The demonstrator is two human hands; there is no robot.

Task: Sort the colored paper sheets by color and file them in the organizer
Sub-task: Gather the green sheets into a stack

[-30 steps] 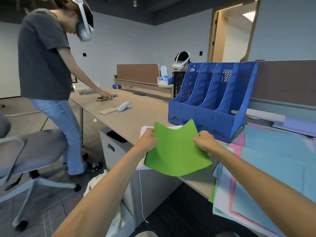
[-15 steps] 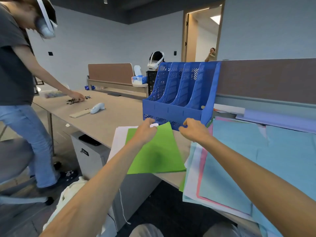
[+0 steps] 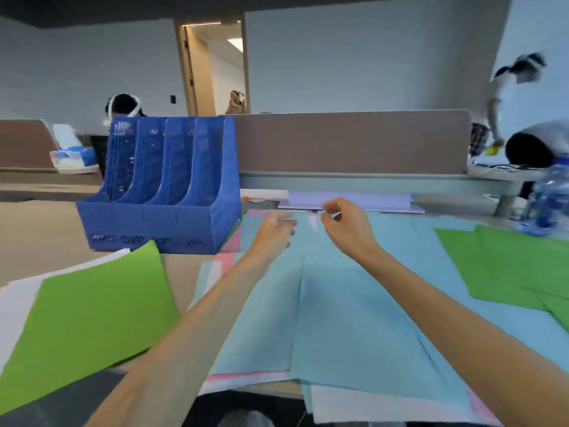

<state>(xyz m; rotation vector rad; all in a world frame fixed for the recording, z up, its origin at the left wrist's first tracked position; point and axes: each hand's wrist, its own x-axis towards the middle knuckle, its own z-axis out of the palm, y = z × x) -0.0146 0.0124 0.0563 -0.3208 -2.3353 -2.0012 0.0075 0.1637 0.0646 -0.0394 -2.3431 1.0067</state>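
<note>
Both hands reach across the overlapping light blue paper sheets (image 3: 338, 318) that cover the middle of the tabletop (image 3: 37, 229), toward the sheets' far edges near the back. The right hand (image 3: 346, 224) hovers with thumb and forefinger curved toward each other with a gap between them, pinching nothing visible. It looks poised to lift a blue sheet by its far edge. The left hand (image 3: 272, 231) is blurred, just beside the right, with fingers stretched forward; whether they touch or pinch paper I cannot tell. The blue plastic four-slot organizer (image 3: 160, 192) stands at the back left of the tabletop with its open side facing the person, presumably so sheets slide in easily. No paper shows in its slots. A bright green paper sheet (image 3: 92, 318) lies on white paper sheets (image 3: 18, 297) at the front left corner, apparently a sorted pile. More green sheets (image 3: 508, 263) lie at the right edge, pink sheets (image 3: 229, 260) peek from under the blue, and lilac sheets (image 3: 351, 199) rest along the back edge.
</note>
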